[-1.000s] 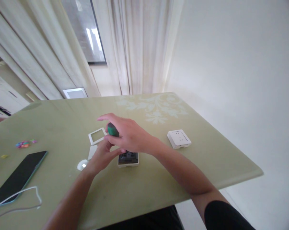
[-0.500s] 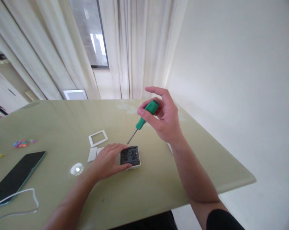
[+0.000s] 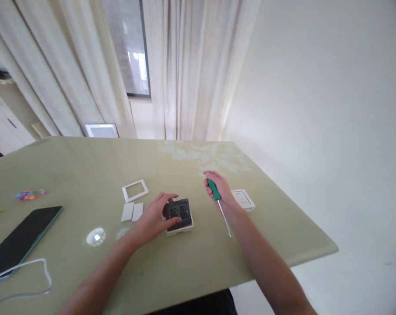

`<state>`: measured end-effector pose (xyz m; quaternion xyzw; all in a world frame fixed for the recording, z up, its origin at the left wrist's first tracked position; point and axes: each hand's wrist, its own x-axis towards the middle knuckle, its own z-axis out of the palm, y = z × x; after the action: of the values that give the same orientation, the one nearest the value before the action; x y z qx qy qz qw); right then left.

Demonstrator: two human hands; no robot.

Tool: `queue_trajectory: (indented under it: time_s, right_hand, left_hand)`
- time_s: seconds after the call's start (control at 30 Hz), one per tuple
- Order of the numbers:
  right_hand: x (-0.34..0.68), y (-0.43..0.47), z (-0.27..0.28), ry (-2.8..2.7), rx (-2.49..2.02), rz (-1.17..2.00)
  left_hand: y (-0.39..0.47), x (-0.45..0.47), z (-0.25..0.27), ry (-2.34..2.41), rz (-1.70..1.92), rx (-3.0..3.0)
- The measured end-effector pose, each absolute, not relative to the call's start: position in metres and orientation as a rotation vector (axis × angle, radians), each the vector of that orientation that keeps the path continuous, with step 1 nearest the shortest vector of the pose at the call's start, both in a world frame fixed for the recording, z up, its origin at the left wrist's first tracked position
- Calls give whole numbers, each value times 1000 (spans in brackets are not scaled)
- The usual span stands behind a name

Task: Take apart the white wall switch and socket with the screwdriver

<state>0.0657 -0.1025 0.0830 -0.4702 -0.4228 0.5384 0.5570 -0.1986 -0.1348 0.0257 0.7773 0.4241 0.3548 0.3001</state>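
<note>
Socket unit (image 3: 184, 214) sits on the pale green surface (image 3: 184, 267), between both hands: a black, squarish insert with small recesses, seated in a white base (image 3: 181, 230). The left hand (image 3: 154, 218) lays its thumb across the black face, fingers at the left edge; I cannot tell whether it grips. The right hand (image 3: 222, 185) is wrapped around a green-handled screwdriver (image 3: 214, 190).

- Single head-worn view — from above the table's (image 3: 86, 170) near edge, facing forward and down.
- Left hand (image 3: 155, 218), right hand (image 3: 224, 190) near — curtains (image 3: 201, 78) farther off, ahead.
</note>
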Motion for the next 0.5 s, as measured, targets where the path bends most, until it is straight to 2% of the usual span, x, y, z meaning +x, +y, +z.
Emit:
queue_trajectory:
  time_s: [0.23,0.5]
  right_hand:
    - [51,-110,41,-1096,-1201,1550]
    - [43,-129,50,-1336,-1173,1500]
  left_hand:
    - [-130,-196,27,1048,1036,1793]
    - [-128,-193,35,1090,1317,1446]
